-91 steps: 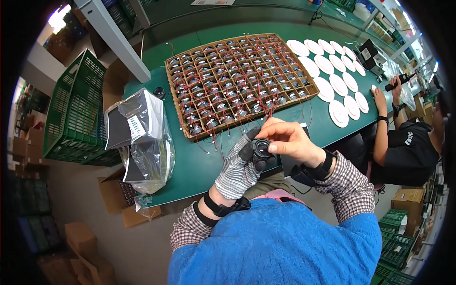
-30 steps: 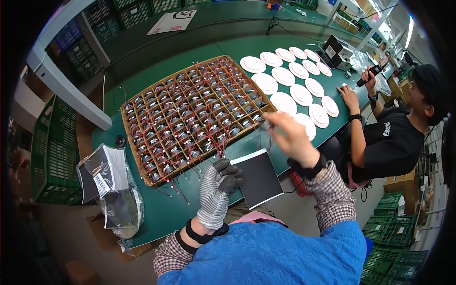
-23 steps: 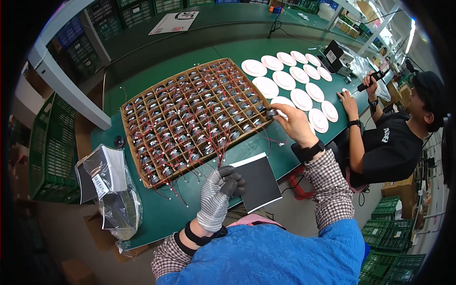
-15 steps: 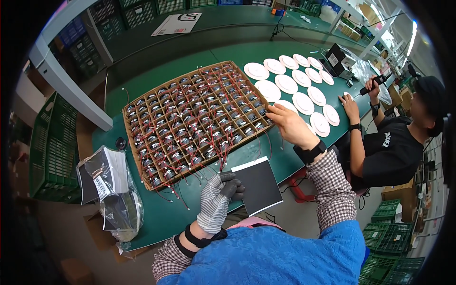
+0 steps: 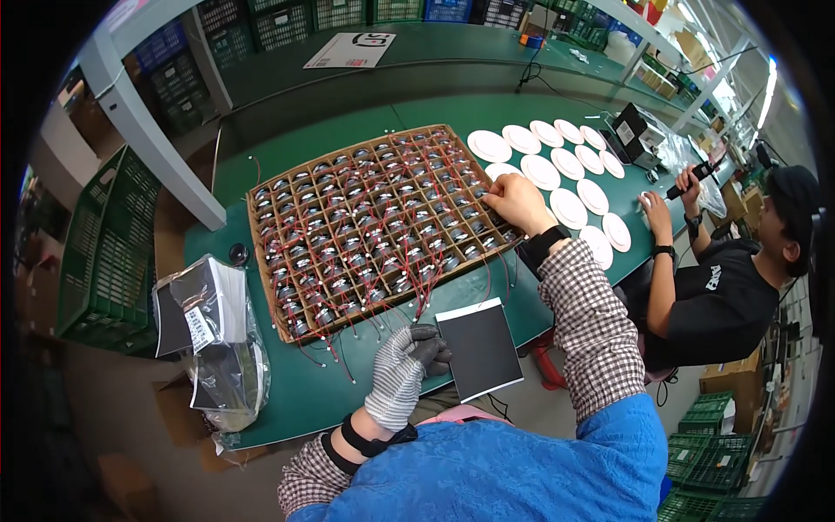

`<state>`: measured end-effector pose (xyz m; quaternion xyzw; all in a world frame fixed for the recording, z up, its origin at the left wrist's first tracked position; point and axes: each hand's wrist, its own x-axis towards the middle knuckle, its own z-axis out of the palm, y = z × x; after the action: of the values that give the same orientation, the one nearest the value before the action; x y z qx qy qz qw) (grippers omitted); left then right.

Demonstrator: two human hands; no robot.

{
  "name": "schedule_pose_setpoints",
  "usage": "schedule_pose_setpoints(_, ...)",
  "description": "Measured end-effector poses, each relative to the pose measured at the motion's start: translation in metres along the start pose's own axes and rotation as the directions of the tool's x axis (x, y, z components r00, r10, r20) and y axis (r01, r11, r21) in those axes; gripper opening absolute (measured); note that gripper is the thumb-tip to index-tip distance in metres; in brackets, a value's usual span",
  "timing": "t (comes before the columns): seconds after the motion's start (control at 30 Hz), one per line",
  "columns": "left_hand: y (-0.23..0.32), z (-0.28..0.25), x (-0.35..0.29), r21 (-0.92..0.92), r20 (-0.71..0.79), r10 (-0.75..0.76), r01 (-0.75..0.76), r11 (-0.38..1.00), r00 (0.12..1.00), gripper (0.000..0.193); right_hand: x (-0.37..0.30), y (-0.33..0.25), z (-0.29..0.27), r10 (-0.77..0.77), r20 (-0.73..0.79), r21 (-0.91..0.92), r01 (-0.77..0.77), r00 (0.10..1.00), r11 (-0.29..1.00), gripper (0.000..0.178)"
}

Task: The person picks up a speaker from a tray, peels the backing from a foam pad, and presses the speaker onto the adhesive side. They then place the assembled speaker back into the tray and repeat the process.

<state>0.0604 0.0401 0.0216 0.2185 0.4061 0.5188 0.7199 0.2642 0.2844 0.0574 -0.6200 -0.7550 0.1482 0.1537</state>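
A shallow cardboard box [image 5: 280, 324] divided into many small cells lies on the green table. Its cells hold small round dark-and-silver parts [image 5: 402, 284] with red and black wires. Over the box's right edge, my bare right hand [image 5: 520, 204] has its fingers bent down and closed at a cell; what they grip is hidden. My left hand [image 5: 402, 370], in a grey striped glove with dark fingertips, is closed just in front of the box. Whether anything is in it I cannot make out. Beside it lies a black rectangular sheet [image 5: 480, 351] with a white edge.
White round discs [image 5: 568, 210] stand in rows right of the box. A clear bag of dark sheets [image 5: 228, 348] lies at the left front. A co-worker [image 5: 722, 278] sits at the right, holding a black device. A metal post [image 5: 161, 130] rises at the left.
My right hand has moved left and farther away over the box, its outstretched fingers now bent down into it. My left hand stays by the black sheet. The view has shifted slightly.
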Motion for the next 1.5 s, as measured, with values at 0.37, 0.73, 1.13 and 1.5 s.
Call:
schedule_pose_setpoints(0.37,-0.003,-0.005,-0.002,-0.028,0.020,-0.035,0.036,0.999,0.999,0.026,0.007,0.026,0.014,0.056,-0.038,0.528,-0.028,0.998,0.849,0.012)
schedule_pose_setpoints(0.73,-0.006,-0.008,-0.006,-0.072,0.029,-0.044,0.046,0.996,0.999,0.025,-0.004,0.023,-0.001,0.028,0.078,0.822,-0.080,0.997,0.564,0.008)
schedule_pose_setpoints(1.13,-0.008,-0.008,-0.005,-0.319,0.214,-0.041,0.110,0.941,0.976,0.030,-0.102,-0.057,-0.047,-0.540,0.292,0.936,-0.121,0.789,0.329,0.012)
schedule_pose_setpoints(1.5,-0.019,-0.016,-0.006,-0.371,0.110,0.075,-0.029,0.928,0.991,0.023,-0.176,-0.104,-0.005,-0.572,0.242,0.825,0.143,0.784,0.546,0.012)
